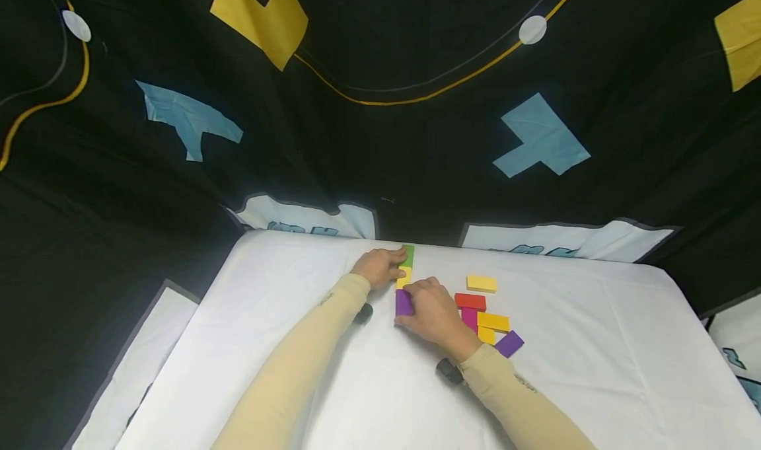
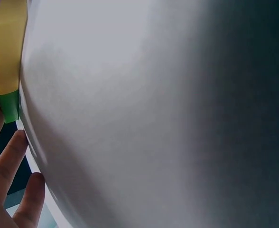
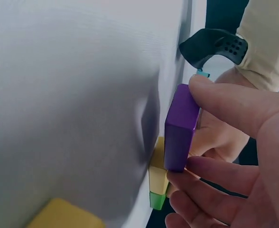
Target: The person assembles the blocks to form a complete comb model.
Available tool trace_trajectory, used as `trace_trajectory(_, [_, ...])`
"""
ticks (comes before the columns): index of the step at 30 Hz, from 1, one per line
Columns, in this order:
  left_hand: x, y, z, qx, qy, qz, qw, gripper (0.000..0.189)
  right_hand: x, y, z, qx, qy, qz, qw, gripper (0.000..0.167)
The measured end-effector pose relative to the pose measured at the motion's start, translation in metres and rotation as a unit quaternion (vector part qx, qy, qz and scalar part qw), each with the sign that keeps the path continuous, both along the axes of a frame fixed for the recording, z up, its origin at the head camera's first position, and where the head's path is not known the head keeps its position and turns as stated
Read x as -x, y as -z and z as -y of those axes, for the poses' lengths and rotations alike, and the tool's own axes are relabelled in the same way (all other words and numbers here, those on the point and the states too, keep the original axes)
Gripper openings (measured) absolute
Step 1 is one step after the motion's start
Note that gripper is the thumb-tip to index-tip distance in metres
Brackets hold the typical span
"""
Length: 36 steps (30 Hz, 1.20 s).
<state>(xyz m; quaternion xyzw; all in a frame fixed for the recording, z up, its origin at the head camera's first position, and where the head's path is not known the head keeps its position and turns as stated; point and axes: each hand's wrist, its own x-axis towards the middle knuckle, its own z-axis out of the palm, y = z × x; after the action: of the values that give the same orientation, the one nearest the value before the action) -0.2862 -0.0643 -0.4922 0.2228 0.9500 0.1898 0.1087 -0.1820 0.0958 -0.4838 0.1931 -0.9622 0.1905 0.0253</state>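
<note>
A green block (image 1: 409,256), a yellow block (image 1: 401,281) and a purple block (image 1: 402,302) form a line running toward the table's far edge. My left hand (image 1: 376,269) is on the left of this line, its fingertips touching the green and yellow blocks. In the left wrist view, two of its fingers (image 2: 9,161) stretch out past the green end. From the right, my right hand (image 1: 436,314) pinches the purple block between thumb and fingers. The right wrist view shows the thumb on one end of the purple block (image 3: 181,126) and fingertips at the other.
Right of my right hand lie a separate yellow block (image 1: 481,283), a red block (image 1: 471,301), a magenta block (image 1: 469,318), two more yellow blocks (image 1: 493,322) and a tilted purple block (image 1: 509,343). A white cloth (image 1: 594,344) covers the table; a dark curtain (image 1: 416,159) hangs behind it.
</note>
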Motion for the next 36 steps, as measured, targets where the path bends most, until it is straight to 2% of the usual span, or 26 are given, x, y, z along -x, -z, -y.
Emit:
trace_trajectory(14, [-0.001,-0.001,-0.001,-0.007,-0.006,0.006,0.9999,0.053,0.001,0.003,0.009,-0.022,0.018,-0.005,0.9996,0.062])
trace_trajectory(21, [0.0,0.0,0.0,-0.008,-0.005,0.003,0.9999,0.053,0.002,0.008,0.006,-0.009,0.031,0.026,0.9991,0.063])
trace_trajectory(26, [0.001,0.001,0.0,-0.005,-0.003,0.0,1.0,0.053,0.0,0.006,0.001,0.008,0.034,0.049,0.9982,0.063])
trace_trajectory(30, [0.001,0.002,0.0,-0.003,-0.002,0.0,1.0,0.053,-0.002,0.002,-0.003,0.025,0.033,0.053,0.9977,0.058])
trace_trajectory(36, [0.002,0.002,0.0,0.0,-0.001,-0.003,1.0,0.053,-0.002,0.003,-0.004,0.013,0.027,0.053,0.9982,0.054])
